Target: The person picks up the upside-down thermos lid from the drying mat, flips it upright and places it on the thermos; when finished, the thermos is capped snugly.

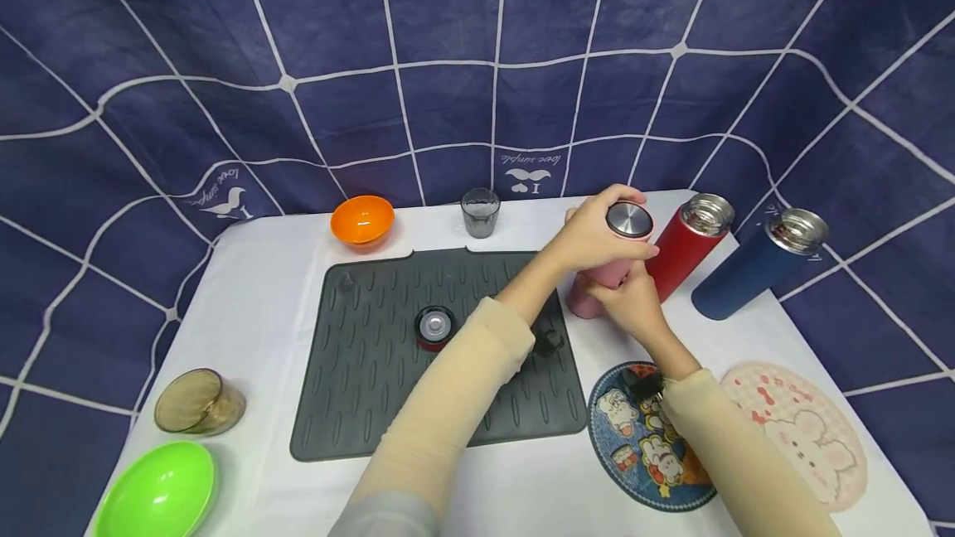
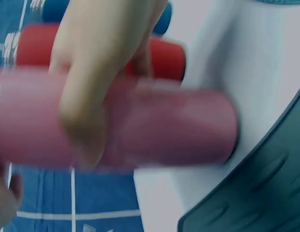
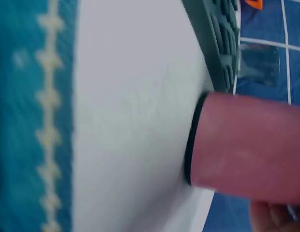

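Observation:
A pink thermos (image 1: 610,273) stands upright beside the right edge of the dark drying mat (image 1: 351,404). My left hand (image 1: 597,230) grips it at the top, around the lid (image 1: 629,220) with its silver disc. Lower down, the right hand (image 1: 632,301) holds the body; its thumb and fingers wrap the pink wall (image 2: 174,125) in the left wrist view. The right wrist view shows the thermos base (image 3: 208,140) close to the white tabletop. Just right of it stand a lidless red thermos (image 1: 682,247) and a lidless blue thermos (image 1: 753,268).
A red-rimmed black cap (image 1: 436,327) lies on the drying mat. Behind are an orange bowl (image 1: 362,220) and a grey glass (image 1: 480,212). At left sit a tipped amber glass (image 1: 200,403) and a green bowl (image 1: 157,491). Two round mats, denim-patterned (image 1: 622,462) and pink (image 1: 809,437), lie front right.

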`<state>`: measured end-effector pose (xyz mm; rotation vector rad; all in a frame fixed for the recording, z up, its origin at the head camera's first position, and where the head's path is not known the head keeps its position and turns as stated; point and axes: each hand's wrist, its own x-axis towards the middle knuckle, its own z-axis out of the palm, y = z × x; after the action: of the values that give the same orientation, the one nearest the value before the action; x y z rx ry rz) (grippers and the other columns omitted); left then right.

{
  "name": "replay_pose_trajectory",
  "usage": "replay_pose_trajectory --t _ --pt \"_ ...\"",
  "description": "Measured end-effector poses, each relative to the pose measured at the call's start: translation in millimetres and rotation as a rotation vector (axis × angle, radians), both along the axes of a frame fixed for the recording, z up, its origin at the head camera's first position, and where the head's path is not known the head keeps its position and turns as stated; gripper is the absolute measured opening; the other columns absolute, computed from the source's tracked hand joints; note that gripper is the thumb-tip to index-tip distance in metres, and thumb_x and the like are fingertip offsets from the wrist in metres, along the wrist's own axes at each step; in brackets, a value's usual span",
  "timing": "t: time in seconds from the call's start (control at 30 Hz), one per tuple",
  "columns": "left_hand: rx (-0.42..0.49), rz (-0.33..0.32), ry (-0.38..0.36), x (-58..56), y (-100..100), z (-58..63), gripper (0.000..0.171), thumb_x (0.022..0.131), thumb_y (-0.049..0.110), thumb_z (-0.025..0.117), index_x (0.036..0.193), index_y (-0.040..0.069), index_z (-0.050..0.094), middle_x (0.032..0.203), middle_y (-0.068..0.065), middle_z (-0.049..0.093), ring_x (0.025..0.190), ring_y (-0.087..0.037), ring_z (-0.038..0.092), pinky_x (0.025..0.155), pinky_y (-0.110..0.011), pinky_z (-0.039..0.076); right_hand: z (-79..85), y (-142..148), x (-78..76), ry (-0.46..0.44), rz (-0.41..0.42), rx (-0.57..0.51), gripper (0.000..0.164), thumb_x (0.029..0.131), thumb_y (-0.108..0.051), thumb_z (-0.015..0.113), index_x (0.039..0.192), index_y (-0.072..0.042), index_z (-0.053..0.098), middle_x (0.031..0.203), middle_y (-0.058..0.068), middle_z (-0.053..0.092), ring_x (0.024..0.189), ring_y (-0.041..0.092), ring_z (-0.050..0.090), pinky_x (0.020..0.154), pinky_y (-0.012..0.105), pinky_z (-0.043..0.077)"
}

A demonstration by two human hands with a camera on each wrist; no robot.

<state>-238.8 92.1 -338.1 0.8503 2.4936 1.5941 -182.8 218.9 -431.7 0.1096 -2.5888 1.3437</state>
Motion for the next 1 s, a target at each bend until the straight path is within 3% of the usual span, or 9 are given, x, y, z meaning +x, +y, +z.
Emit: replay_pose_trajectory --t 0.1,0.2,0.23,0.33,0.47,0.6,0.9,1.0 --pt "0.029 0.169 0.069 13.2 9 -4.3 0.075 0.061 0.047 0.085 0.125 0.029 0.048 0.116 0.016 0.057 0.105 -0.001 0.047 0.093 -0.028 0.031 -0.2 -7 1.0 0.019 -0.038 -0.15 0.07 0.076 -0.011 0.075 0.133 -0.01 0.034 0.125 0.008 0.058 0.109 0.014 0.055 0.092 0.025 0.044" --pt "0.061 0.296 0.109 23.9 17 -6.8 0.074 0.063 0.049 0.083 0.125 0.026 0.049 0.114 0.013 0.059 0.106 -0.005 0.048 0.093 -0.027 0.033 0.5 -14 0.0 0.081 -0.07 -0.299 0.078 0.075 -0.006 0.076 0.138 -0.015 0.031 0.131 0.005 0.051 0.117 0.009 0.048 0.096 0.018 0.038" --pt "0.061 0.322 0.129 25.9 19 -7.6 0.073 0.065 0.048 0.082 0.125 0.025 0.049 0.112 0.011 0.06 0.106 -0.006 0.05 0.094 -0.028 0.033 0.1 -16 -0.8 0.102 -0.075 -0.334 0.078 0.076 -0.005 0.075 0.139 -0.015 0.03 0.132 0.005 0.049 0.119 0.009 0.047 0.097 0.018 0.037" --pt "0.05 0.349 0.176 27.7 21 -9.5 0.066 0.067 0.044 0.08 0.123 0.022 0.052 0.111 0.008 0.063 0.105 -0.007 0.053 0.095 -0.028 0.034 -0.6 -19 -0.5 0.11 -0.143 -0.284 0.07 0.078 -0.008 0.073 0.136 -0.014 0.034 0.126 0.005 0.055 0.115 0.01 0.05 0.092 0.017 0.039" --pt "-0.005 0.301 0.179 22.3 14 -8.8 0.059 0.066 0.041 0.08 0.117 0.025 0.055 0.104 0.01 0.065 0.1 -0.006 0.054 0.092 -0.025 0.036 -2.4 -17 0.0 0.066 -0.178 -0.168 0.073 0.072 -0.015 0.079 0.133 -0.012 0.04 0.119 0.004 0.063 0.109 0.013 0.057 0.086 0.02 0.042" --pt "-0.045 0.191 0.11 14.7 8 -4.8 0.056 0.066 0.041 0.081 0.115 0.029 0.056 0.096 0.012 0.065 0.1 -0.009 0.05 0.087 -0.024 0.037 -3.1 -12 -1.2 0.064 -0.14 -0.121 0.075 0.068 -0.024 0.083 0.131 -0.013 0.044 0.117 0.003 0.064 0.105 0.015 0.059 0.086 0.025 0.044" --pt "-0.004 -0.1 -0.043 -2.8 -3 1.7 0.058 0.065 0.032 0.082 0.117 0.026 0.055 0.1 0.007 0.063 0.088 -0.004 0.059 0.075 -0.017 0.049 -1.0 -5 -3.3 -0.01 -0.026 -0.174 0.066 0.069 -0.025 0.083 0.124 -0.018 0.047 0.111 -0.004 0.061 0.097 0.011 0.057 0.082 0.024 0.046" --pt "-0.003 -0.096 -0.045 -3.5 -3 1.8 0.058 0.065 0.032 0.083 0.116 0.027 0.056 0.101 0.008 0.063 0.09 -0.004 0.058 0.082 -0.018 0.045 -0.5 -4 -4.3 -0.033 0.005 -0.19 0.066 0.071 -0.023 0.083 0.125 -0.018 0.046 0.114 -0.002 0.06 0.099 0.011 0.056 0.083 0.023 0.046"
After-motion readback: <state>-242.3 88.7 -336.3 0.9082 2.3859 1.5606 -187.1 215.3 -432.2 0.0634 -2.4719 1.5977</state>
